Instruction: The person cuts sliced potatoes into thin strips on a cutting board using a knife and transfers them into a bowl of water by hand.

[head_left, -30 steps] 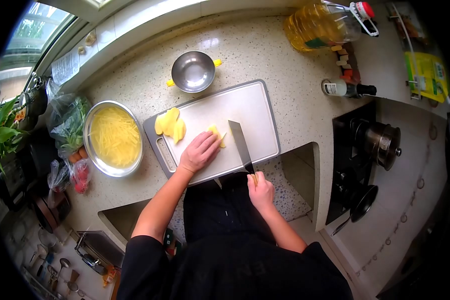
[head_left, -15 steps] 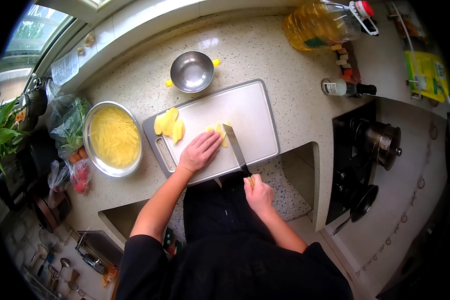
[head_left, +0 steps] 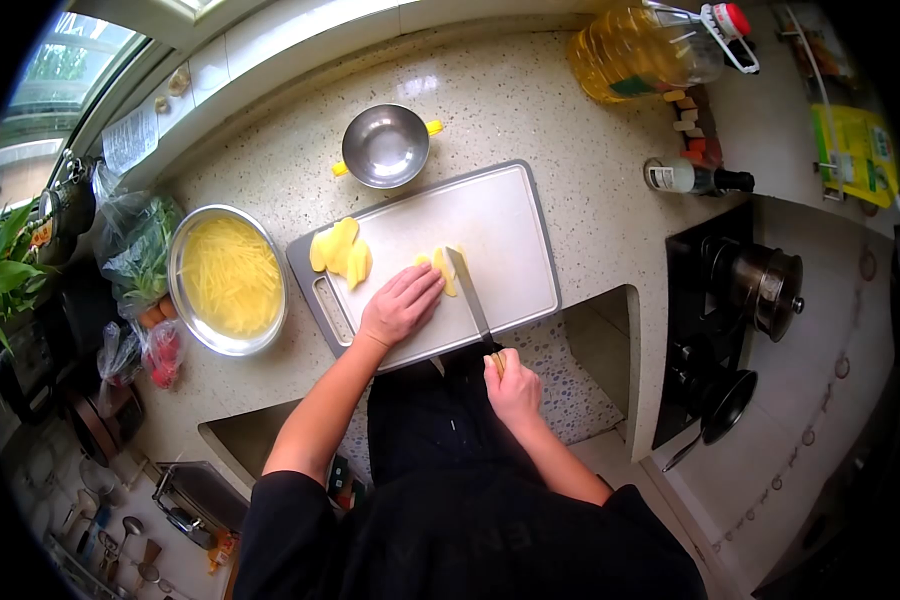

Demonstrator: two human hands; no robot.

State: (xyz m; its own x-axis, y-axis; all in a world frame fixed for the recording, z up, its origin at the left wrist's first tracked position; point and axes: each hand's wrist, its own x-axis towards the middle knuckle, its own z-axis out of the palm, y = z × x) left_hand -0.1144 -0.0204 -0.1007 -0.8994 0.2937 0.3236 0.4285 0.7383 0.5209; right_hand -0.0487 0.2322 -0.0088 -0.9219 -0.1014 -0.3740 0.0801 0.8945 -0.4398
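A white cutting board (head_left: 505, 225) with a grey rim lies on the counter. My left hand (head_left: 403, 306) rests on it with fingers together, pressing on thin yellow slices (head_left: 447, 272) that show past the fingertips. My right hand (head_left: 513, 388) is closed round the wooden handle of a broad knife (head_left: 467, 296), whose blade stands at the right edge of those slices. More yellow slices (head_left: 341, 253) lie at the board's left end. A steel bowl of yellow shreds (head_left: 232, 277) is left of the board.
Behind the board stands a small steel bowl (head_left: 386, 146) with yellow handles. Bagged greens (head_left: 142, 255) and red vegetables (head_left: 162, 352) are at the left. An oil jug (head_left: 635, 52) and a dark bottle (head_left: 697, 178) stand back right, near a stove with a pot (head_left: 766, 290) and pan (head_left: 727, 405).
The knife and my right hand have moved left, bringing the blade against the slices near my left fingertips. My left hand stays almost in place.
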